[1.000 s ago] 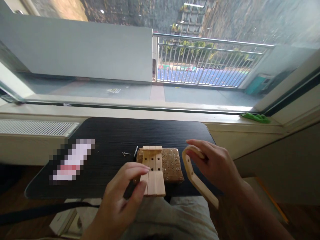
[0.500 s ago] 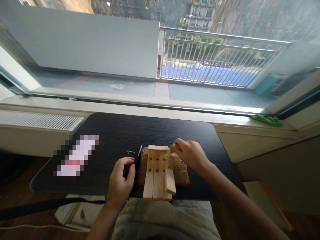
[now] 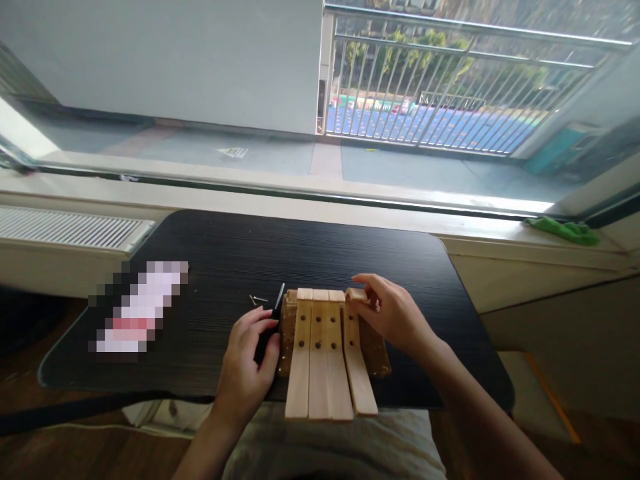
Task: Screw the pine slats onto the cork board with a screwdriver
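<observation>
My left hand (image 3: 253,353) is curled around the black handle of a screwdriver (image 3: 280,300), whose thin metal shaft points away from me. Beside it, several pale wooden strips (image 3: 320,373) with dark holes lie side by side over a brown block (image 3: 377,357), their near ends jutting past the table edge. A separate wooden strip (image 3: 361,387), also holed, rests to their right, angled outward with a narrow gap. My right hand (image 3: 393,307) grips the far end of this strip between thumb and fingers. Small screws (image 3: 259,299) lie left of the screwdriver tip.
The dark table (image 3: 225,253) stands against a window sill. A blurred pinkish-white item (image 3: 143,307) lies on its left side. A green cloth (image 3: 563,230) is on the sill at right, and a white radiator (image 3: 75,227) stands at left.
My right hand has brought the separate wooden strip down and set it to the right of the others, where it was tilted over them. The view has dipped slightly. My left hand still holds the screwdriver.
</observation>
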A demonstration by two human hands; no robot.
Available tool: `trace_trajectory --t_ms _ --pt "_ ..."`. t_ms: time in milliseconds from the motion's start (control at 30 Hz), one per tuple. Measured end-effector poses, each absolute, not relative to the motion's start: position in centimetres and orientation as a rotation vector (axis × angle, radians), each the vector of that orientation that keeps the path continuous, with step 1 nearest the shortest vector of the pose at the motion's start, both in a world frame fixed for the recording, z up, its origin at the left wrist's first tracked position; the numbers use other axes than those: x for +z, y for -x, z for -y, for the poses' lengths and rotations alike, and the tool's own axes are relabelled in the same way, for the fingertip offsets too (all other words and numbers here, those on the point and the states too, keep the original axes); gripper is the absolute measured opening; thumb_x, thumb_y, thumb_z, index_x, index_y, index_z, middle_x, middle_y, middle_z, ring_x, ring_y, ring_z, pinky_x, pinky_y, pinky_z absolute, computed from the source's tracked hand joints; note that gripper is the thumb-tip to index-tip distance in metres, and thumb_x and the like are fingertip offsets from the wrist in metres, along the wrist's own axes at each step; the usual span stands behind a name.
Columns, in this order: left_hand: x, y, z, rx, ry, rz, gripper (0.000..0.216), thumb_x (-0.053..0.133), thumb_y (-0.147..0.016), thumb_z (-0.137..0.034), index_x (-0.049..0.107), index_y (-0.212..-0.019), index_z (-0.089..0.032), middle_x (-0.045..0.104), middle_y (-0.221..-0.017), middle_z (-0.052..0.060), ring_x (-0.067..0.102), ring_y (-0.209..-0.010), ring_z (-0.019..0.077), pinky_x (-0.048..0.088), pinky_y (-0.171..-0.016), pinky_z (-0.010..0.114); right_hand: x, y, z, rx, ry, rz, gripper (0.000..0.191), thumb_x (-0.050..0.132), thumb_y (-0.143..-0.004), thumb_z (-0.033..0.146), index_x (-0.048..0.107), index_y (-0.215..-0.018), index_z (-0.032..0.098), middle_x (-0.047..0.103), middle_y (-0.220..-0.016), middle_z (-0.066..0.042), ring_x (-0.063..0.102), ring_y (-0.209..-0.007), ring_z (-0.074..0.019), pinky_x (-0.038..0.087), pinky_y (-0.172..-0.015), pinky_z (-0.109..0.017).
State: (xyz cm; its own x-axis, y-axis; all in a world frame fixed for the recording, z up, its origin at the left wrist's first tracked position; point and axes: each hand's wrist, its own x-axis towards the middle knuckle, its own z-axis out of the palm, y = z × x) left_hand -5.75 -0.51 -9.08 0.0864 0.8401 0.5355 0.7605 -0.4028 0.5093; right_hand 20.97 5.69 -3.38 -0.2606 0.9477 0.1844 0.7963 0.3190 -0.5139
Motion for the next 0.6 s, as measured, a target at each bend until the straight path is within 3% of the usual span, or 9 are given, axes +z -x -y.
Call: trace_trajectory --t_ms 200,600 --pt "-8.9 5.7 0.9 1.123 -2.311 -1.585 0.020 0.051 -0.096 -0.021 0.060 -0.113 -0.019 0.061 -0.124 0.010 0.054 -0.124 0.0271 0.047 -0.104 0.047 -4.4 -22.4 -5.0 0.579 1.375 1.937 0.005 0.061 -0.087 0.023 0.064 -0.091 0.022 0.068 -0.094 -0.006 0.063 -0.090 -0.0212 0.051 -0.081 -0.037" --pt "-8.5 5.9 1.3 0.873 -2.437 -1.505 0.038 0.043 -0.099 -0.020 0.050 -0.136 -0.022 0.049 -0.144 0.011 0.051 -0.129 0.0254 0.048 -0.105 0.044 -5.5 -21.0 -4.4 0.806 1.398 1.721 0.017 0.060 -0.081 0.017 0.066 -0.096 0.023 0.072 -0.102 -0.005 0.067 -0.092 -0.0208 0.054 -0.081 -0.037"
